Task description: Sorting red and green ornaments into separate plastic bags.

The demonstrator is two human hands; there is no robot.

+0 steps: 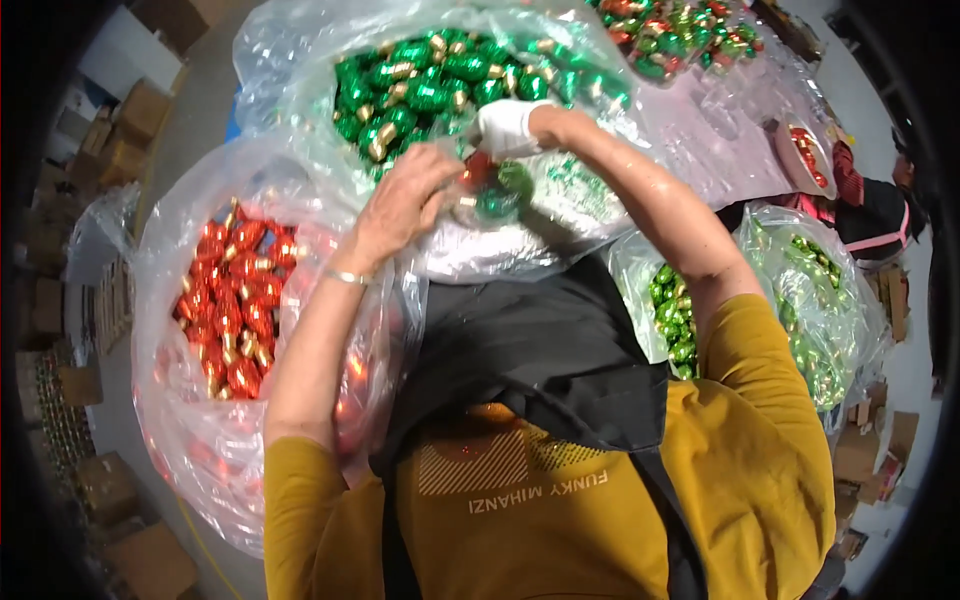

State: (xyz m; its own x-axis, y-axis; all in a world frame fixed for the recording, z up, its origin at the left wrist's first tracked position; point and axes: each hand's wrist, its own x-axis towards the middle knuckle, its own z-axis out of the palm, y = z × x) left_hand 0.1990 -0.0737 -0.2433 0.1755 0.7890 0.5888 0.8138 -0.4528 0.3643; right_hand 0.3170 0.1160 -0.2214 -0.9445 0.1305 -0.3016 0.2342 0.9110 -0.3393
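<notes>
A small clear plastic package point(488, 202) with red and green shiny baubles inside is between my two hands, over the silvery plastic-covered table edge. My bare left hand point(408, 197) is closed, with its fingertips pinching the package's left upper edge. My right hand point(507, 128), in a white glove, is closed at the package's top; its fingertips are partly hidden. Right behind my hands, an open clear bag holds a heap of glossy green baubles point(425, 92) with gold caps.
To my left stands a big clear bag of red baubles point(230, 310). Bags of light green baubles point(672, 310) stand to my right. Mixed packed baubles point(680, 35) lie at the far right of the table. Another person's sleeve point(846, 180) shows by a tub of red baubles point(806, 157). Cardboard boxes point(130, 120) line the left.
</notes>
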